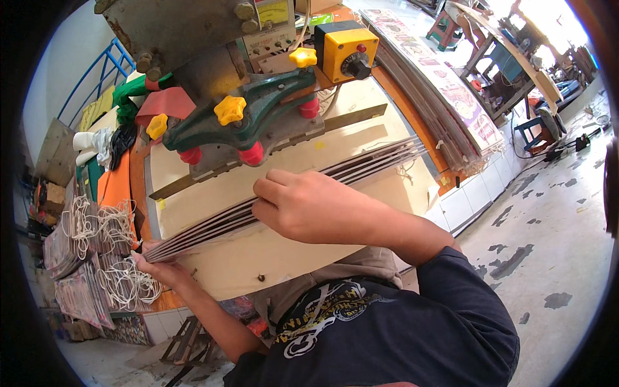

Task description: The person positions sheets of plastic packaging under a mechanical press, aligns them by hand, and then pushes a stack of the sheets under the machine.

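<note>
A bundle of long, thin, flat layers (pixel 205 228), dark with pale edges, is tilted edge-up across the cream work board (pixel 238 264). What kind of layers they are, I cannot tell. At the bundle's left end, my left hand (pixel 161 266) grips it, thumb along the edge. My right hand (pixel 290 203) is closed over the bundle's middle, fingers curled and partly hidden. Just beyond stands a press with a dark green casting (pixel 271 106), yellow star knobs (pixel 229 110) and red spacers (pixel 251 153). Its long metal bar (pixel 174 188) lies above the board.
Stacked printed bags with white cord handles (pixel 122 280) lie at the left. A yellow control box (pixel 345 51) with a black dial sits behind the press. Long layered printed sheets (pixel 438 84) lie at the right. Farther right is a wooden bench (pixel 509 58).
</note>
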A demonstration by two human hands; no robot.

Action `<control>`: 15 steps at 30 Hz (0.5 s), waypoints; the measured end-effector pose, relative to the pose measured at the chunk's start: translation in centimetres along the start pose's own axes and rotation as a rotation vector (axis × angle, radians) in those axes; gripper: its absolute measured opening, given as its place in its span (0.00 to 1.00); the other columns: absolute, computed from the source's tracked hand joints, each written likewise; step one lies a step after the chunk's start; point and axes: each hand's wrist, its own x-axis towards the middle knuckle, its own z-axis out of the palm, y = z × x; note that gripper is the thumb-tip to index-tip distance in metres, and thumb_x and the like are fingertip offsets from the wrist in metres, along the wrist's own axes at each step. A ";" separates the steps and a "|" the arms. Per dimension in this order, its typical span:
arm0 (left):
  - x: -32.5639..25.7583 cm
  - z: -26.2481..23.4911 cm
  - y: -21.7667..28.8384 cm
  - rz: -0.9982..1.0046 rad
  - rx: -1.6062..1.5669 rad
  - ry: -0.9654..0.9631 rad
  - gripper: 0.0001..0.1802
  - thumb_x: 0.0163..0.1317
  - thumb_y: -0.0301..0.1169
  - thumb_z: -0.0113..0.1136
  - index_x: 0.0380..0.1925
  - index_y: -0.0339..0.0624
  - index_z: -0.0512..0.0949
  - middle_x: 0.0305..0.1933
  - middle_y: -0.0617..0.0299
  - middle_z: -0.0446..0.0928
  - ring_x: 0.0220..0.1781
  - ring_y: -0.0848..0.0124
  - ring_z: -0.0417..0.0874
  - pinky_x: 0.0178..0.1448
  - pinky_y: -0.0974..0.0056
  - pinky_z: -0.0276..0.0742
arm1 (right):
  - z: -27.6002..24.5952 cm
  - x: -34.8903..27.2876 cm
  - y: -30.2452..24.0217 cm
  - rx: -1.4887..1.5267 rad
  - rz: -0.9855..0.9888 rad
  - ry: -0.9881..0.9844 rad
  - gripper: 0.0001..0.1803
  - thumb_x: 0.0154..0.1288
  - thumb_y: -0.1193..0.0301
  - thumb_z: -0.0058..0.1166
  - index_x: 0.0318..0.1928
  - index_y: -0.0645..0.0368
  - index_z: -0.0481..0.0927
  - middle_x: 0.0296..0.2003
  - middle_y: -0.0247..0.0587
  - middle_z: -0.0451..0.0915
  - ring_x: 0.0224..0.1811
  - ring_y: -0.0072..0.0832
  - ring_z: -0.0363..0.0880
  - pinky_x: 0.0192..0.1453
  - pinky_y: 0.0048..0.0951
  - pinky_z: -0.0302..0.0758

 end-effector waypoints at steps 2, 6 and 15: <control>0.1 -0.3 -0.2 0.021 0.000 0.007 0.33 0.72 0.61 0.33 0.19 0.47 0.66 0.20 0.64 0.69 0.19 0.73 0.70 0.23 0.68 0.65 | -0.1 0.1 -0.2 -0.023 -0.011 0.004 0.06 0.56 0.73 0.55 0.30 0.64 0.77 0.33 0.41 0.74 0.37 0.32 0.78 0.33 0.32 0.81; -0.3 1.0 0.0 0.056 -0.041 0.076 0.33 0.72 0.60 0.32 0.20 0.47 0.66 0.19 0.64 0.69 0.19 0.73 0.70 0.24 0.68 0.66 | 0.0 0.3 -0.2 -0.038 -0.016 0.030 0.07 0.54 0.71 0.56 0.28 0.64 0.79 0.31 0.42 0.75 0.36 0.33 0.79 0.33 0.31 0.82; -0.1 -0.1 -0.1 0.027 -0.010 -0.029 0.31 0.73 0.59 0.32 0.20 0.48 0.64 0.19 0.66 0.67 0.20 0.75 0.68 0.24 0.68 0.63 | 0.6 0.2 -0.4 -0.063 -0.011 0.056 0.08 0.55 0.72 0.55 0.28 0.65 0.79 0.30 0.41 0.74 0.35 0.32 0.78 0.31 0.31 0.80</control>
